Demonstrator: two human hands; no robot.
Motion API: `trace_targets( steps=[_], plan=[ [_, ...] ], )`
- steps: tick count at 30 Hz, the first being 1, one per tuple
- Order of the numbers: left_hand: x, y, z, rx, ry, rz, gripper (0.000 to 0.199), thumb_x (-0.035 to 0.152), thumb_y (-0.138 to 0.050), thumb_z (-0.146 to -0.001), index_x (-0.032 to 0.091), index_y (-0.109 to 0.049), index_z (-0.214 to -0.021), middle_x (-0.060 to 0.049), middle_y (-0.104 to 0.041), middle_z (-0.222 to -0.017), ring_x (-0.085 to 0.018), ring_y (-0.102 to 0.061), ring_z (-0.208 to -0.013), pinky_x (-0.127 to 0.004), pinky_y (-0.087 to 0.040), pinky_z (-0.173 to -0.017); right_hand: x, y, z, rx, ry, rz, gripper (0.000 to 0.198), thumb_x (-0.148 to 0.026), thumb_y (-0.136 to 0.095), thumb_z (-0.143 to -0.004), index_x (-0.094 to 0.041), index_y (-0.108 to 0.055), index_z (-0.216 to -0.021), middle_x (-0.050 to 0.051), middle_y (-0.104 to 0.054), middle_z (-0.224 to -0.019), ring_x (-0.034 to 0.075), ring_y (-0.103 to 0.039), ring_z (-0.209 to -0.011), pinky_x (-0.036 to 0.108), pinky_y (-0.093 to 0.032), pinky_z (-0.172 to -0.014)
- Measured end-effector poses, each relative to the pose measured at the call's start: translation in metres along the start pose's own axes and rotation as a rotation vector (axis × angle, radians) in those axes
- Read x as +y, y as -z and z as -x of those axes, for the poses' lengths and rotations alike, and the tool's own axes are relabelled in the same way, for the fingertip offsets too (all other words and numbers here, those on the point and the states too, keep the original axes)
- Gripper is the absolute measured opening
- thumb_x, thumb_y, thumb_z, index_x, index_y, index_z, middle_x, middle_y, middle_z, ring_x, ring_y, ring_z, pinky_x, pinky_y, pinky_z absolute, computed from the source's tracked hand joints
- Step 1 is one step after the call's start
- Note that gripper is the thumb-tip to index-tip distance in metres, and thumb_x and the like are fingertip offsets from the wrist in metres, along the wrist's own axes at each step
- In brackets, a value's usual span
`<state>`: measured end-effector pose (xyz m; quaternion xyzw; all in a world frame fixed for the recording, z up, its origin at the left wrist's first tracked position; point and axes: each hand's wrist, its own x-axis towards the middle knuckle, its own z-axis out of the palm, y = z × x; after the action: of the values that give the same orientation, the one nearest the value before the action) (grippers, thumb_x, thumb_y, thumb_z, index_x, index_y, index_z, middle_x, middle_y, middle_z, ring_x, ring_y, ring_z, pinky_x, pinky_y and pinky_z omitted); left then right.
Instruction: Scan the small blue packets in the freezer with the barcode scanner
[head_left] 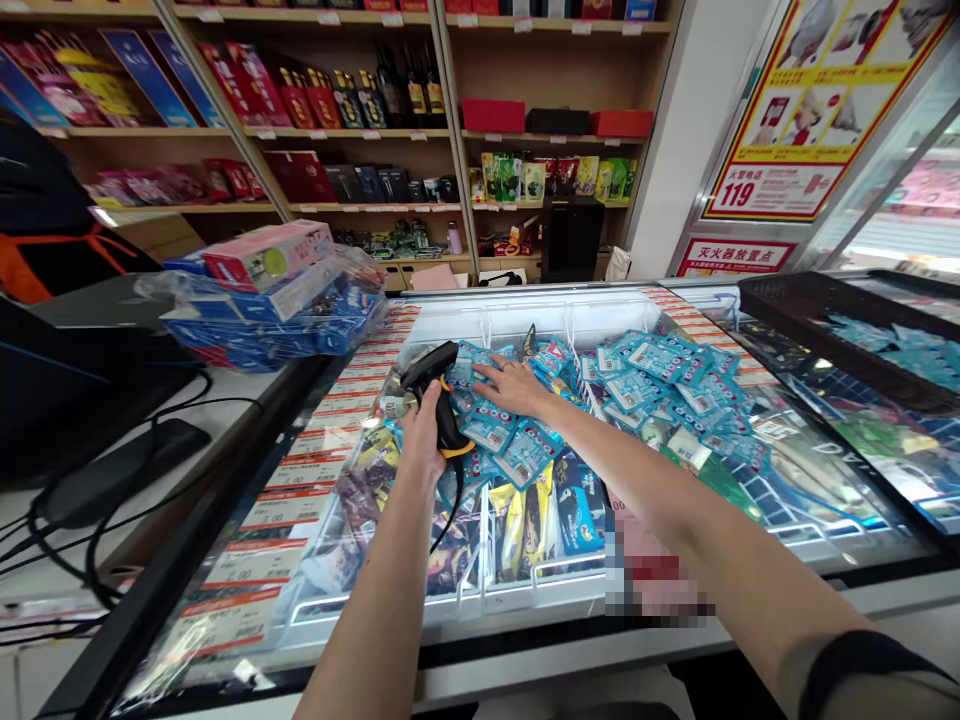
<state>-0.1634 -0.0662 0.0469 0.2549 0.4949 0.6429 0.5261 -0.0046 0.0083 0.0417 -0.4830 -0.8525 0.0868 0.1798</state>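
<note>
A black and yellow barcode scanner [448, 415] is gripped by its handle in my left hand [421, 430], its head tilted over the freezer's left side. A black cable hangs from its base. My right hand [514, 388] reaches across with fingers stretched out, resting on the blue packets [491, 425] just right of the scanner. These flat packets lie in a loose heap over other frozen goods. Another pile of the same blue packets [667, 380] sits in the basket to the right. Yellow-wrapped ice creams [529, 520] lie nearer to me.
The chest freezer [525, 625] has price labels [247, 570] along its glass. Plastic-wrapped blue boxes [277, 310] stand at its left corner. Black cables [97, 500] trail over the left counter. Stocked shelves [360, 130] line the back, and a dark tray [840, 340] lies on the right.
</note>
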Motion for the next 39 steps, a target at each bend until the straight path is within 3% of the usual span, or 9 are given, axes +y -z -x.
trace_targets(
  steps=[8,13,17,19,21,25,28,32,39],
  plan=[
    [-0.023,-0.050,-0.004,-0.066,0.002,0.019,0.047,0.047,-0.076,-0.069,0.014,-0.068,-0.102,-0.007,-0.072,-0.088,-0.017,-0.069,-0.070,-0.031,-0.057,-0.069,0.047,0.022,0.018,0.018,-0.096,0.074,0.063,-0.066,-0.027,-0.094,-0.034,-0.043,-0.145,0.010,-0.036,-0.154,0.036,-0.041,-0.135,0.057,-0.032,-0.107],
    [-0.029,-0.066,-0.008,-0.117,0.012,-0.012,0.046,0.047,-0.076,-0.068,0.014,-0.069,-0.100,-0.008,-0.073,-0.088,-0.017,-0.069,-0.068,-0.031,-0.057,-0.065,0.067,0.034,0.024,0.020,-0.113,0.076,0.061,-0.064,-0.026,-0.095,-0.032,-0.044,-0.145,0.010,-0.037,-0.154,0.036,-0.040,-0.136,0.058,-0.028,-0.108],
    [-0.025,-0.068,-0.007,-0.157,0.038,-0.060,0.045,0.049,-0.074,-0.070,0.015,-0.068,-0.099,-0.007,-0.072,-0.085,-0.016,-0.067,-0.061,-0.031,-0.056,-0.062,0.073,0.049,0.037,0.035,-0.124,0.035,0.064,-0.062,-0.023,-0.097,-0.027,-0.040,-0.147,0.013,-0.038,-0.153,0.035,-0.044,-0.133,0.056,-0.033,-0.105],
    [-0.022,-0.067,-0.005,-0.163,0.030,-0.079,0.045,0.049,-0.074,-0.070,0.016,-0.068,-0.100,-0.007,-0.072,-0.087,-0.015,-0.066,-0.061,-0.030,-0.056,-0.061,0.075,0.060,0.048,0.087,-0.097,0.031,0.066,-0.064,-0.025,-0.096,-0.021,-0.051,-0.139,0.015,-0.050,-0.143,0.033,-0.049,-0.129,0.051,-0.037,-0.103],
    [-0.021,-0.067,-0.002,-0.158,0.010,-0.108,0.046,0.049,-0.075,-0.069,0.017,-0.068,-0.100,-0.007,-0.071,-0.088,-0.014,-0.065,-0.061,-0.028,-0.055,-0.059,0.080,0.071,0.062,0.095,-0.072,0.035,0.067,-0.069,-0.032,-0.092,-0.017,-0.067,-0.116,0.015,-0.065,-0.120,0.031,-0.057,-0.117,0.043,-0.042,-0.098],
    [-0.019,-0.070,0.002,-0.126,-0.012,-0.197,0.050,0.053,-0.077,-0.064,0.017,-0.068,-0.097,-0.003,-0.067,-0.078,-0.012,-0.061,-0.055,-0.024,-0.051,-0.051,0.090,0.083,0.089,-0.141,-0.114,-0.031,0.063,-0.079,-0.053,-0.075,-0.021,-0.072,-0.088,0.008,-0.071,-0.085,0.027,-0.067,-0.083,0.034,-0.048,-0.074],
    [-0.018,-0.071,0.004,-0.110,-0.038,-0.244,0.052,0.054,-0.077,-0.062,0.016,-0.068,-0.096,-0.002,-0.065,-0.073,-0.011,-0.057,-0.053,-0.022,-0.047,-0.048,0.093,0.081,0.102,-0.252,0.002,-0.080,0.064,-0.077,-0.068,-0.061,-0.022,-0.072,-0.092,0.007,-0.072,-0.090,0.026,-0.066,-0.084,0.032,-0.047,-0.070],
    [-0.017,-0.069,0.007,-0.075,-0.084,-0.269,0.053,0.056,-0.076,-0.061,0.016,-0.069,-0.095,-0.003,-0.065,-0.076,-0.011,-0.058,-0.056,-0.020,-0.045,-0.046,0.088,0.072,0.109,-0.228,0.102,-0.049,0.071,-0.071,-0.079,-0.050,-0.020,-0.071,-0.097,0.010,-0.070,-0.100,0.030,-0.063,-0.097,0.034,-0.047,-0.079],
    [-0.010,-0.062,0.017,-0.008,-0.170,-0.359,0.053,0.058,-0.077,-0.059,0.015,-0.070,-0.089,-0.003,-0.064,-0.073,-0.013,-0.058,-0.056,-0.022,-0.044,-0.047,0.095,0.080,0.114,-0.203,-0.003,-0.221,0.061,-0.054,-0.081,-0.060,-0.017,-0.064,-0.105,0.006,-0.066,-0.095,0.022,-0.061,-0.083,0.029,-0.046,-0.069]
  ],
)
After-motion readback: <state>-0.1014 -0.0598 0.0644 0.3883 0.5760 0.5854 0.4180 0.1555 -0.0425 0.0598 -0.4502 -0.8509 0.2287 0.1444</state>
